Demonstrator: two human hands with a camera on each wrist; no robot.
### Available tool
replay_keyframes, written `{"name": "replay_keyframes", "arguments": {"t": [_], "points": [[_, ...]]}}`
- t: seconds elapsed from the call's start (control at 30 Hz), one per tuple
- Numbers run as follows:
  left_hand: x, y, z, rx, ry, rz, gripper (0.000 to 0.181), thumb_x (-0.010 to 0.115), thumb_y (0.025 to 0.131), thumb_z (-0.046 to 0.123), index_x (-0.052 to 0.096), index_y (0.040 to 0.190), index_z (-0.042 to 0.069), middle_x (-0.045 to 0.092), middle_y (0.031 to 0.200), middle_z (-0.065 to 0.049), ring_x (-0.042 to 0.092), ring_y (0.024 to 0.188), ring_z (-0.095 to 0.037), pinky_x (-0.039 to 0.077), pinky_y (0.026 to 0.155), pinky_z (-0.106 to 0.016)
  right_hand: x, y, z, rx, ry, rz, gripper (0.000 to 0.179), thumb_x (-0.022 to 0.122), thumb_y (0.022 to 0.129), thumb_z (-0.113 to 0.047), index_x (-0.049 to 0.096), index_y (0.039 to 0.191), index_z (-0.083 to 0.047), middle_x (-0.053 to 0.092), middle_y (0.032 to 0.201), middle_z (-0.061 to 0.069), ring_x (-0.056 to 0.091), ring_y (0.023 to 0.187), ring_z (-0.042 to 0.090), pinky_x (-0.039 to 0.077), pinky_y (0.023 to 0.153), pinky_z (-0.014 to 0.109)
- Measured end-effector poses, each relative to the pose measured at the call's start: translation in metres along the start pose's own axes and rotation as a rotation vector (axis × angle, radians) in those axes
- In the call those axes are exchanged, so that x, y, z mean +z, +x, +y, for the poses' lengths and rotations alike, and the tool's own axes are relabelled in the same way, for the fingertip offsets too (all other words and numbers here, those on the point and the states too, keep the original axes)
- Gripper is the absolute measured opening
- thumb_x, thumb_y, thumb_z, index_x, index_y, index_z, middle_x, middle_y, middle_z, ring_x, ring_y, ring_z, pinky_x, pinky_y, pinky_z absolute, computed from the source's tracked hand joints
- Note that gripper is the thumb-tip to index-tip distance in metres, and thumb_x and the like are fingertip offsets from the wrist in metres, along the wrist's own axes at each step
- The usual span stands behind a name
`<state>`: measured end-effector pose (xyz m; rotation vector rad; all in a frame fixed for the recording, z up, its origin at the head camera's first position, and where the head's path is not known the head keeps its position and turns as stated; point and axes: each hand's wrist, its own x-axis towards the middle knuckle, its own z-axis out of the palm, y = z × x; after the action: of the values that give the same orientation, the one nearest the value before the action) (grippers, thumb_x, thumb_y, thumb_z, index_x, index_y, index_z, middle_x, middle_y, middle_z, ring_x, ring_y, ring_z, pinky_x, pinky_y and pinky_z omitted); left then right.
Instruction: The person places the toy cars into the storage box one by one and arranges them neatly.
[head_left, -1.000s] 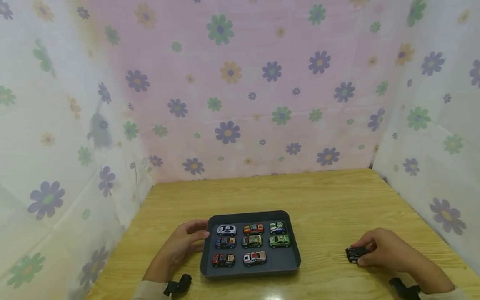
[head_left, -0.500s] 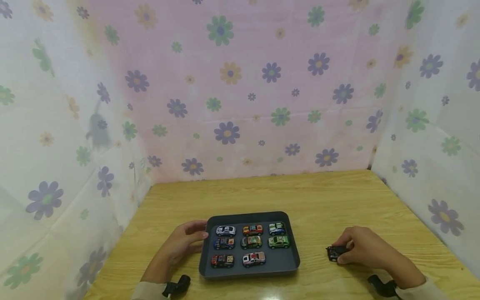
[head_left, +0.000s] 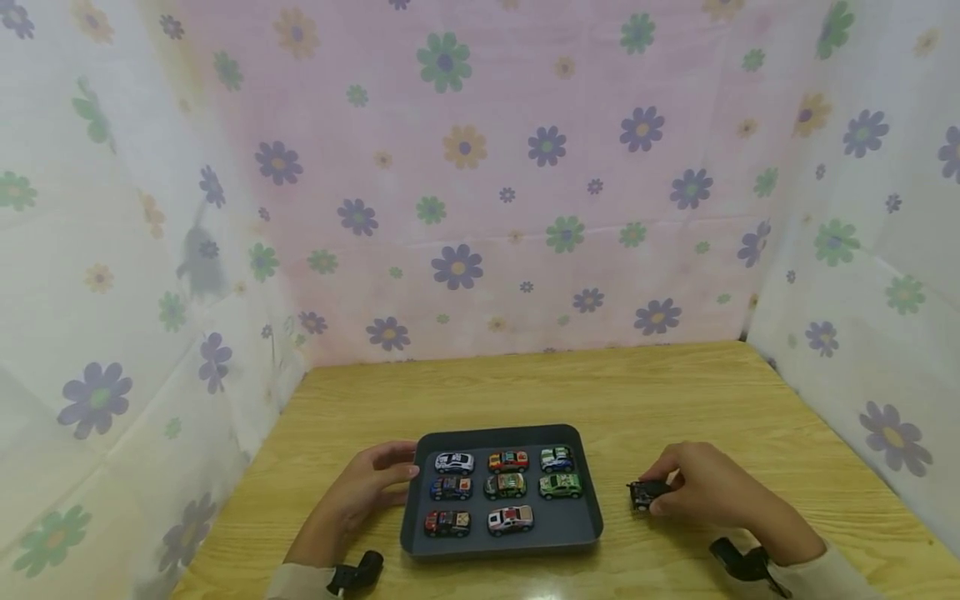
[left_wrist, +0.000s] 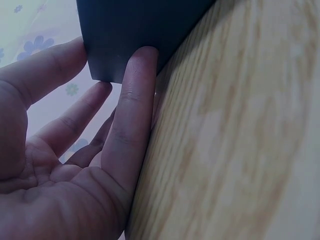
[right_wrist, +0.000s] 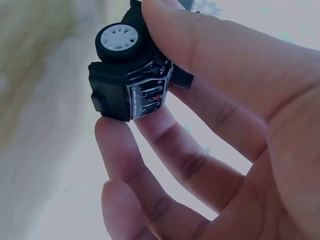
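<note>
In the head view, a dark grey tray [head_left: 555, 537] holds several small toy cars in rows, among them a white car [head_left: 454, 462], a green car [head_left: 560, 486] and a white-and-red car [head_left: 511, 519]. My left hand [head_left: 363, 492] is at the tray's left side. The left wrist view shows its fairly straight fingers touching the tray's outer wall [left_wrist: 135, 30]. Right of the tray, my right hand [head_left: 705, 487] pinches a black toy car [head_left: 643, 495]. Seen from the right wrist, that car [right_wrist: 110, 92] has a white-spoked wheel and sits between thumb and fingers.
The wood-grain table [head_left: 525, 392] spreads behind and on both sides of the tray. Flower-patterned cloth [head_left: 517, 167] walls it at the back, left and right. Each wrist wears a black camera mount, such as the right one [head_left: 738, 560].
My right hand has moved left with the black toy car, closer to the tray. My left hand, the tray and the cars in it have stayed in place.
</note>
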<state>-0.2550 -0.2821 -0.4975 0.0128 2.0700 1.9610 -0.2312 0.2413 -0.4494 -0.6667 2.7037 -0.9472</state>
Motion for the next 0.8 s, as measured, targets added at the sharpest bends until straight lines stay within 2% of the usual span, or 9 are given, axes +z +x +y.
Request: {"name": "replay_keyframes", "arguments": {"t": [0.37, 0.6, 0.8], "points": [[0.002, 0.000, 0.001, 0.003, 0.014, 0.005, 0.056, 0.074, 0.096, 0.016, 0.053, 0.147, 0.002, 0.053, 0.148, -0.023, 0.067, 0.116, -0.026, 0.062, 0.094, -0.047, -0.013, 0.016, -0.042, -0.077, -0.005, 0.059, 0.031, 0.089, 0.079, -0.038, 0.081, 0.106, -0.024, 0.073, 0.110, -0.001, 0.071, 0.083, 0.006, 0.059, 0.067, 0.023], [0.002, 0.001, -0.001, 0.000, 0.001, 0.016, 0.056, 0.074, 0.096, 0.013, 0.053, 0.147, 0.001, 0.054, 0.147, -0.023, 0.067, 0.116, -0.025, 0.062, 0.095, -0.047, -0.022, 0.027, -0.061, -0.121, 0.043, 0.035, 0.028, 0.087, 0.083, -0.034, 0.081, 0.107, -0.020, 0.072, 0.110, 0.003, 0.074, 0.082, 0.006, 0.061, 0.068, 0.023], [0.002, 0.001, -0.001, 0.000, 0.000, 0.021, 0.056, 0.074, 0.096, 0.012, 0.053, 0.147, 0.001, 0.054, 0.147, -0.022, 0.067, 0.115, -0.025, 0.062, 0.095, -0.047, -0.025, 0.032, -0.071, -0.138, 0.012, 0.040, 0.028, 0.083, 0.087, -0.036, 0.080, 0.111, -0.022, 0.073, 0.112, 0.000, 0.073, 0.084, 0.006, 0.060, 0.069, 0.023]]}}
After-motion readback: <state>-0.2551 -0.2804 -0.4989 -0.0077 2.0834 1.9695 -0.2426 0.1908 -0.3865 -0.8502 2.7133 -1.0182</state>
